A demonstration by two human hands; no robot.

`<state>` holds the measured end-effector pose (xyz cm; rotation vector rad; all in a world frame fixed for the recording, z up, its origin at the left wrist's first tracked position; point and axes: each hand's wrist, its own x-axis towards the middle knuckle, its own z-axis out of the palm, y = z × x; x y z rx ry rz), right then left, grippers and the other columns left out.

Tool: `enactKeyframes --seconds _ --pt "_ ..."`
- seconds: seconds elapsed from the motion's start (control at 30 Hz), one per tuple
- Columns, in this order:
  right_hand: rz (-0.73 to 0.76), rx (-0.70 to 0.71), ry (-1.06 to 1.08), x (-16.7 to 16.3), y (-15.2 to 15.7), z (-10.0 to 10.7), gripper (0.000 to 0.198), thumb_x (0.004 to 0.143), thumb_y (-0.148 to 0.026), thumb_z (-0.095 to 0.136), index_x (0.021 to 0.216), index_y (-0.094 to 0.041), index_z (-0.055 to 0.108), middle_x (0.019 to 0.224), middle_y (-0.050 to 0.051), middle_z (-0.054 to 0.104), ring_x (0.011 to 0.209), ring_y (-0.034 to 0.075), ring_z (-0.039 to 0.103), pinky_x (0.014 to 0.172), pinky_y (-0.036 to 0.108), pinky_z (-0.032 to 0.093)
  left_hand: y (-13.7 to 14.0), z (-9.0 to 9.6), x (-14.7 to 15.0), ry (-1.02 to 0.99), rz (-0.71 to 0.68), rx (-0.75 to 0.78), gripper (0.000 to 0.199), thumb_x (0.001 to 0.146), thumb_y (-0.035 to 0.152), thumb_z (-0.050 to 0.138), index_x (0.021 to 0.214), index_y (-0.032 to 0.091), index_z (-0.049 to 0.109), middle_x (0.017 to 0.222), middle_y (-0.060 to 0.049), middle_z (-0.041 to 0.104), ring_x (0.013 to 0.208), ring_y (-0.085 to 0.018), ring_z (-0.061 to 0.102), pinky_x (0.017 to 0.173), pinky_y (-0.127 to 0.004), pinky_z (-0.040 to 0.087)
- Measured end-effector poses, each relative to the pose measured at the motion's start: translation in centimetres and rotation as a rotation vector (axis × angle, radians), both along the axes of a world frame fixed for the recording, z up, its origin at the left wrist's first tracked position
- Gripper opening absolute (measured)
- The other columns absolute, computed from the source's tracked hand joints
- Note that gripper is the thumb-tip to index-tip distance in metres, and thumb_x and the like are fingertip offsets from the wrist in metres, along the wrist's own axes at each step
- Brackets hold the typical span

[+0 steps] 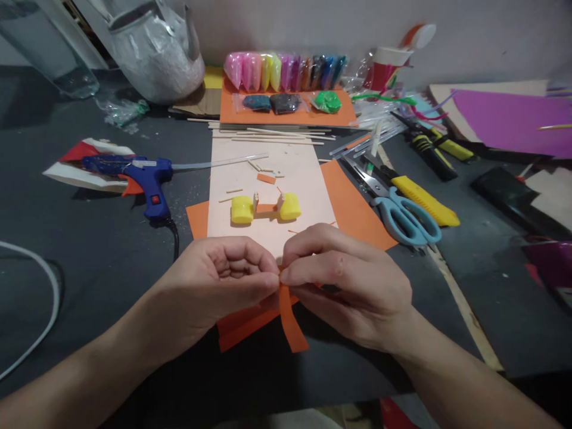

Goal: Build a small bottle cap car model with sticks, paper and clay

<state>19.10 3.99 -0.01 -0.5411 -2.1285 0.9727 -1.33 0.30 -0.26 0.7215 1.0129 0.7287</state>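
Observation:
Both of my hands meet at the front of the work area. My left hand (236, 271) pinches the upper end of an orange paper strip (291, 322) between thumb and forefinger. Against the same end press the fingertips of my right hand (344, 283), also closed in a pinch. The strip hangs down and curves slightly to the right; its top is hidden by my fingers. Just beyond my hands, on a pale sheet (308, 179), stands a small piece with two yellow rounded ends (242, 210) joined by an orange strip (267, 208).
A blue glue gun (154, 179) lies at left, its cord running forward. Light blue scissors (400, 214) and a yellow cutter (426, 199) lie at right, near pliers (426, 146). Thin sticks (277, 136), bagged coloured clay (286, 71) and a metal kettle (154, 56) are behind.

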Motion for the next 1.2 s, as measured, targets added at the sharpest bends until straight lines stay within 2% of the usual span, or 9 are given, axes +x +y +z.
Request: enactKeyframes --seconds 0.23,0.37,0.5,0.7,0.87,0.97,1.1,1.2 --pt "-0.006 -0.051 0.004 -0.15 -0.18 0.01 0.010 0.092 -0.013 0.064 0.092 -0.023 0.067 0.091 0.006 0.066 0.084 0.016 0.064 0.074 0.026 0.054 0.14 0.22 0.14 0.013 -0.032 0.029 0.006 0.082 0.026 0.075 0.079 0.021 0.074 0.073 0.002 0.072 0.069 -0.009 0.067 0.065 -0.015 0.051" --pt "-0.009 -0.017 -0.029 -0.02 -0.09 0.01 0.010 0.093 -0.013 0.063 0.091 -0.022 0.066 0.090 0.006 0.066 0.084 0.016 0.063 0.074 0.027 0.054 0.20 0.66 0.35 -0.025 -0.006 0.024 0.010 0.086 0.020 0.069 0.078 0.022 0.075 0.074 0.004 0.070 0.070 -0.006 0.066 0.069 -0.012 0.051" --pt "0.000 0.023 -0.018 0.02 0.02 -0.06 0.013 0.090 -0.009 0.064 0.095 -0.021 0.066 0.091 0.007 0.066 0.085 0.017 0.062 0.075 0.028 0.053 0.12 0.66 0.38 -0.049 -0.005 0.000 0.006 0.083 0.022 0.074 0.078 0.021 0.074 0.073 0.005 0.069 0.069 -0.005 0.064 0.066 -0.010 0.049" --pt "-0.007 0.014 -0.010 -0.13 0.01 -0.28 0.014 0.091 -0.010 0.062 0.097 -0.023 0.067 0.090 0.007 0.067 0.084 0.017 0.064 0.074 0.029 0.054 -0.03 0.37 0.01 0.076 -0.022 0.042 0.009 0.084 0.029 0.075 0.079 0.022 0.073 0.073 0.004 0.069 0.068 -0.007 0.061 0.062 -0.012 0.047" --pt "-0.009 -0.007 -0.002 -0.21 0.01 -0.54 0.008 0.093 -0.013 0.063 0.096 -0.020 0.063 0.088 0.007 0.067 0.084 0.016 0.063 0.073 0.030 0.053 -0.36 0.65 -0.05 0.216 -0.060 0.111 0.015 0.085 0.036 0.073 0.079 0.022 0.073 0.066 0.004 0.060 0.059 -0.006 0.048 0.049 -0.013 0.037" --pt "-0.014 0.002 0.024 -0.33 -0.05 -0.72 0.006 0.093 -0.012 0.063 0.096 -0.018 0.062 0.087 0.007 0.067 0.083 0.016 0.062 0.073 0.029 0.052 -0.39 0.51 0.06 0.156 -0.037 0.094 0.013 0.085 0.034 0.075 0.079 0.022 0.074 0.068 0.005 0.062 0.061 -0.005 0.049 0.053 -0.010 0.038" --pt "-0.025 -0.020 0.080 -0.52 -0.25 -0.89 0.007 0.092 -0.011 0.065 0.094 -0.017 0.062 0.086 0.006 0.067 0.080 0.015 0.062 0.070 0.028 0.051 0.00 0.05 0.09 -0.032 -0.017 0.038 0.009 0.082 0.028 0.079 0.076 0.021 0.074 0.070 0.006 0.068 0.067 -0.003 0.058 0.062 -0.009 0.043" --pt "-0.045 -0.070 0.087 -0.65 -0.41 -0.88 0.007 0.091 -0.011 0.066 0.094 -0.016 0.062 0.086 0.006 0.066 0.080 0.014 0.062 0.071 0.028 0.051 0.31 -0.06 0.04 -0.124 -0.019 -0.016 0.012 0.079 0.026 0.081 0.074 0.019 0.074 0.066 0.005 0.068 0.063 -0.003 0.059 0.061 -0.009 0.044"
